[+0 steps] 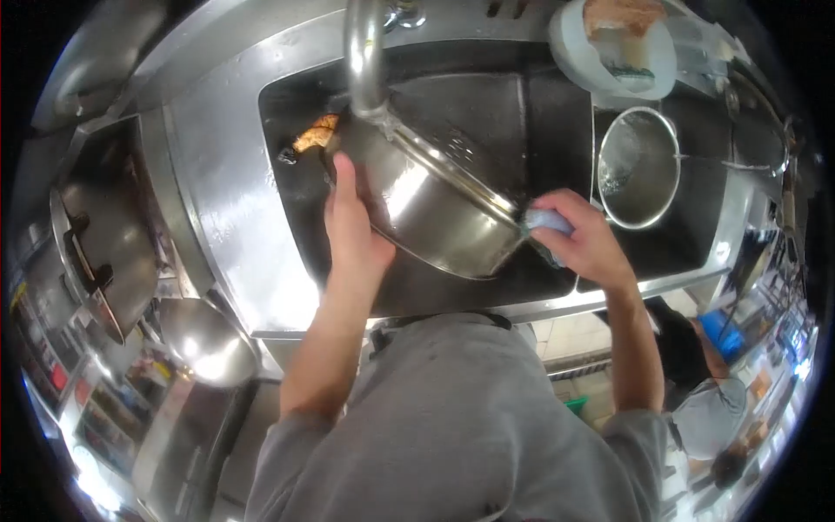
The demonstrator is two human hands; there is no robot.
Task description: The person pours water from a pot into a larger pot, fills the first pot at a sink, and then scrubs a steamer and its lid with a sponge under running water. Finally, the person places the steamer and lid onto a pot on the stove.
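Grey cloth shirt (461, 418) of the person is closest in the head view, with two bare arms reaching out over a dark, boxy metal sink (391, 296). Over that sink is a big, round, shiny silver metal pot (426, 204). It is tipped on its side, with its open top turned away from the shirt, just by the end of a thick silver metal tap (361, 61). I can't tell if water is running.

The left hand (355, 226) lies on the pot's side with its thumb up, so its grip holds the pot steady. The right hand (587, 244) has its grip closed around a soft, pale blue scrubbing cloth or pad (550, 222), right at the pot's rim. A small orange-brown scrap (316, 135) sits by the pot, near the left thumb. In the next sink part is a round silver metal pan (639, 224).

This looks like the scrubbing step. I think the next move calls for a firm left grip, since wet metal can slip, while the blue pad rubs along the rim.
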